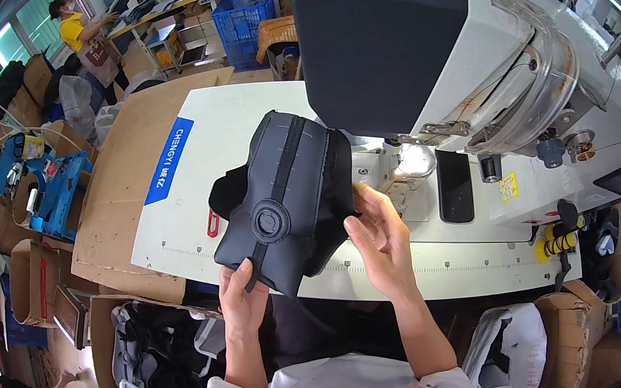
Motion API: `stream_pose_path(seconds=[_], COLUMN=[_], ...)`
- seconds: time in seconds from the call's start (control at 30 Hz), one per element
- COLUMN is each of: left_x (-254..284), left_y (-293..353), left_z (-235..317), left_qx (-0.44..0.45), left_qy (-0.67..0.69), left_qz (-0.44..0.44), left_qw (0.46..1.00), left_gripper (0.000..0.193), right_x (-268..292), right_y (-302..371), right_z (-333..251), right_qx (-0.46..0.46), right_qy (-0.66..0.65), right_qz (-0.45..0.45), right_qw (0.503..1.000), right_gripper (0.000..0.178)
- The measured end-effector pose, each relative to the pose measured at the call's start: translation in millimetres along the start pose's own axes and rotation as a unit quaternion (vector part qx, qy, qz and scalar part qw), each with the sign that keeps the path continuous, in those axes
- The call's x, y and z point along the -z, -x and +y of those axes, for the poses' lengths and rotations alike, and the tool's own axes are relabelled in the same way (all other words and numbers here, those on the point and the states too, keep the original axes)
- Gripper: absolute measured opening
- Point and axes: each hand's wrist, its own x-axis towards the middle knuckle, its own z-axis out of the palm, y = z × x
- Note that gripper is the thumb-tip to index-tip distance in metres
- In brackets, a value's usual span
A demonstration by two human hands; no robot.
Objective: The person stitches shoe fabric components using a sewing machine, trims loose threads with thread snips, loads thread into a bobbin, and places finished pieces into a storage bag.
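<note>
A dark grey padded sewn piece (292,172), with a round raised disc and a black strip down its middle, is held up over the white sewing machine table (188,189). My left hand (244,295) grips its lower left corner, thumb on top. At its right edge, my right hand (380,236) has its fingers behind the black lining and the thumb near the front. Black material shows past the piece's left side. Just left of it lies a small red item (213,223), partly covered. The large sewing machine head (391,35) stands close behind; its needle area is hidden.
A black phone (454,187) lies on the machine bed. Below the table's front edge, a cardboard box (110,364) holds several dark pieces. Brown cardboard (113,201) extends the table leftward, beside blue trays (56,202). Another person (88,46) stands at a far bench.
</note>
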Motion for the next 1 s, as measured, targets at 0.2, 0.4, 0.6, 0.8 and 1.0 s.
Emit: stream_pose_path(seconds=[0.2, 0.4, 0.6, 0.8, 1.0], left_x=[4.1, -3.1, -5.9, -4.7, -11.5], left_y=[3.0, 18.3, 25.8, 20.7, 10.5], left_z=[-1.6, -8.8, -10.7, -15.1, -7.5], left_qx=[0.011, -0.129, -0.113, -0.118, -0.088], left_qy=[-0.003, -0.270, -0.287, -0.302, -0.209], left_qz=[0.006, -0.048, -0.053, -0.067, -0.037], left_qw=[1.000, 0.953, 0.950, 0.944, 0.973], left_gripper=[0.048, 0.044, 0.036, 0.047, 0.072], right_x=[1.4, 8.5, 8.5, 9.2, 9.8], right_y=[9.0, 7.2, 7.0, 5.7, 8.4], right_z=[3.3, 22.8, 26.8, 25.6, 30.0], right_qx=[0.006, -0.022, -0.037, -0.032, -0.025], right_qy=[0.043, 0.051, 0.060, 0.060, 0.054], right_qz=[-0.018, -0.023, -0.029, -0.020, 0.004], right_qw=[0.999, 0.998, 0.997, 0.997, 0.998], right_gripper=[0.052, 0.057, 0.057, 0.057, 0.061])
